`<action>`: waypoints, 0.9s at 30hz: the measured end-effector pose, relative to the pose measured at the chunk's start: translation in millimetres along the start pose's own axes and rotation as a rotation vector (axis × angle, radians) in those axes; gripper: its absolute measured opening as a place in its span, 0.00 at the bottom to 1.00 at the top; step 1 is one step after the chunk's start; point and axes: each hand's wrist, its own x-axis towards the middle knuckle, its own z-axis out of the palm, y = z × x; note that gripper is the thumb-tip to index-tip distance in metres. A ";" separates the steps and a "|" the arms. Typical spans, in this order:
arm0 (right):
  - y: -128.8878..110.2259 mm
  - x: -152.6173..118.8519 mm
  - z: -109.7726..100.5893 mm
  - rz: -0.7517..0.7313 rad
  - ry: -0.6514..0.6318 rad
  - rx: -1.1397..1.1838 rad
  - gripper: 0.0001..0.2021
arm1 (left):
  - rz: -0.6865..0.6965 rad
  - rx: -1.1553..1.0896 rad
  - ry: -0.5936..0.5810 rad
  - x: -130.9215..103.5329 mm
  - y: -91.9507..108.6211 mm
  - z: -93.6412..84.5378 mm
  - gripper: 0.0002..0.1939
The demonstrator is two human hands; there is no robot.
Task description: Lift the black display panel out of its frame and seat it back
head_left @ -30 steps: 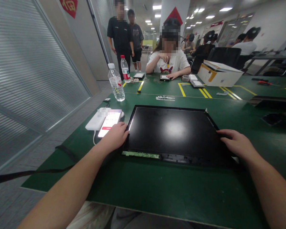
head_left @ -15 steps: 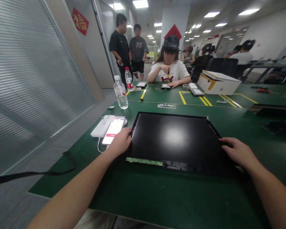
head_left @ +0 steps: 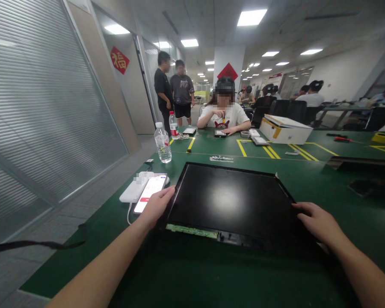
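A black flat display panel [head_left: 231,196] lies screen up on the green table [head_left: 179,273], with a green circuit board strip [head_left: 192,231] along its near left edge. My left hand [head_left: 160,204] grips the panel's left edge, thumb and fingers closed on the frame. On the opposite side my right hand [head_left: 314,218] has its fingers on the right edge, the fingertips partly hidden beneath the rim. A lit phone [head_left: 149,194] and a white power bank [head_left: 134,188] with a cable lie just left of my left hand.
Two bottles [head_left: 163,143] stand at the back left. Across the table sits a person [head_left: 224,111] handling a small device [head_left: 220,133]. A white box [head_left: 287,130] is at the back right, and dark panels [head_left: 359,164] lie at the right. Two people stand behind.
The view has tilted upward, so the table, panel and hands appear lower in the picture. Both hands remain at the panel's sides.
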 end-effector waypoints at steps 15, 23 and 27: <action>2.5 1.4 2.9 -0.036 0.011 0.026 0.17 | -0.251 -0.409 -0.098 -0.6 1.2 10.5 0.30; -2.2 -0.6 -0.1 -0.016 0.029 0.039 0.17 | -0.223 -0.308 -0.150 -2.0 -1.9 10.0 0.42; -3.2 -1.7 -2.1 -0.003 0.011 0.021 0.17 | -0.230 -0.274 -0.182 -5.9 3.1 8.4 0.41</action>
